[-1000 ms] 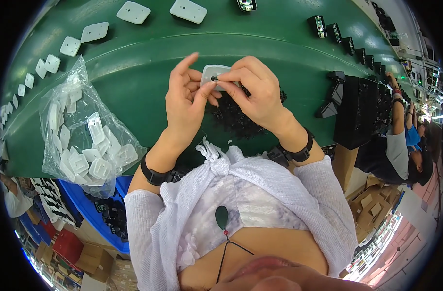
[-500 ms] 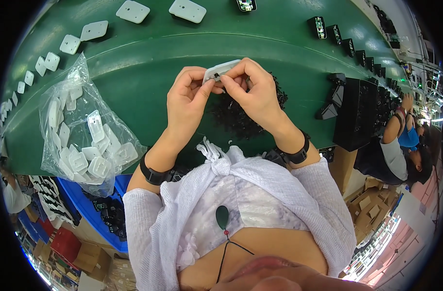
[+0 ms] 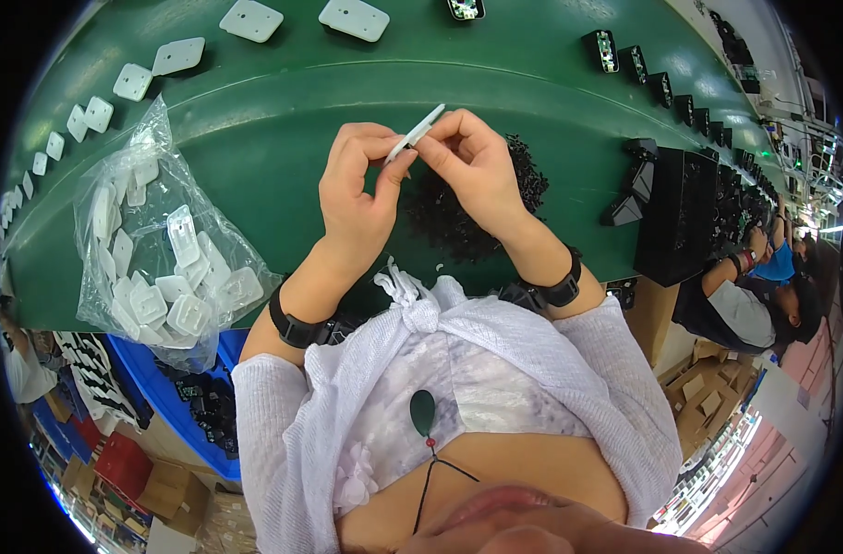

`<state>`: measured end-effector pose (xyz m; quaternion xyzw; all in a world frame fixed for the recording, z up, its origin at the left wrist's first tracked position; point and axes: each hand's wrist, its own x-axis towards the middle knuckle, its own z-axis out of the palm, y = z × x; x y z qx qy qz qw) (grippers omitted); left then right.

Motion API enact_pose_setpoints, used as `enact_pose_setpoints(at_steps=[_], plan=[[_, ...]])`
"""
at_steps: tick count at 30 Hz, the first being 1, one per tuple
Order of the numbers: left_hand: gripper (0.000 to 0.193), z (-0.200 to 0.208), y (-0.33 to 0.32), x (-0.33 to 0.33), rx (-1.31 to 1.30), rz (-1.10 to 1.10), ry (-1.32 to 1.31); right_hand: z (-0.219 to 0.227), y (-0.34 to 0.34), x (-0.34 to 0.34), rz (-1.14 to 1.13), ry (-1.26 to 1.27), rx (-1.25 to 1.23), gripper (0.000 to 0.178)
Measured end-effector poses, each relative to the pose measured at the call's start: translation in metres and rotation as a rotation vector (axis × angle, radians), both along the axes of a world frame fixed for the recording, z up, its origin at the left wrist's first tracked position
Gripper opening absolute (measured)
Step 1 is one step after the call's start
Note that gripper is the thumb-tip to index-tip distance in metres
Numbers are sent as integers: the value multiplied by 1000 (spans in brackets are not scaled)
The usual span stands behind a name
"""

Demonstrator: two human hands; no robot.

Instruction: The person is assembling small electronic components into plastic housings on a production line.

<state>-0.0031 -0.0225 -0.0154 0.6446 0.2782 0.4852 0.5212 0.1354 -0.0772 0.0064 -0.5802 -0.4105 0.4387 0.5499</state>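
Between my hands, above the green work surface, is a white plastic cover (image 3: 416,134), tilted so that it shows almost edge-on. My left hand (image 3: 359,180) pinches its lower left end between thumb and fingers. My right hand (image 3: 470,166) grips the cover from the other side, its thumb pressed near a small dark spot on the cover. Whether a small black part sits under that thumb is hidden. Below and behind my right hand lies a heap of small black parts (image 3: 454,217). To the left, a clear plastic bag (image 3: 220,245) holds several more white covers.
White covers (image 3: 354,19) stand in a curving row along the far left. Black housings with circuit boards (image 3: 607,52) line the far right. A black box (image 3: 677,217) stands at right, near a co-worker (image 3: 740,300). A blue bin (image 3: 153,379) sits below the left table edge.
The white cover has turned from showing its face to nearly edge-on and steeper. Both hands still hold it. At right, the co-worker's arm has moved lower.
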Motion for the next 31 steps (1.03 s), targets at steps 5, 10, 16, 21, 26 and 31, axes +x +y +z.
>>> enact_pose_setpoints(at_steps=[5, 10, 16, 21, 26, 31], plan=[[8, -1, -2, 0, -14, -28, 24, -5, -4, -1, -13, -64, 51, 12], [6, 3, 0, -3, -360, -186, -166, 17, -1, 8, -111, -414, 13, 24], [7, 10, 2, -7, -508, -313, -130, 19, 4, 33, 184, -267, -155, 23], [24, 10, 17, -9, -422, -257, -34, 0, 17, 35, 167, -90, -112, 24], [13, -8, 43, -19, -385, 90, 168, -2, 77, 64, 24, -722, 78, 40], [11, -23, 56, -29, 228, 259, 636, 10, 154, 91, -160, -1307, -64, 72]])
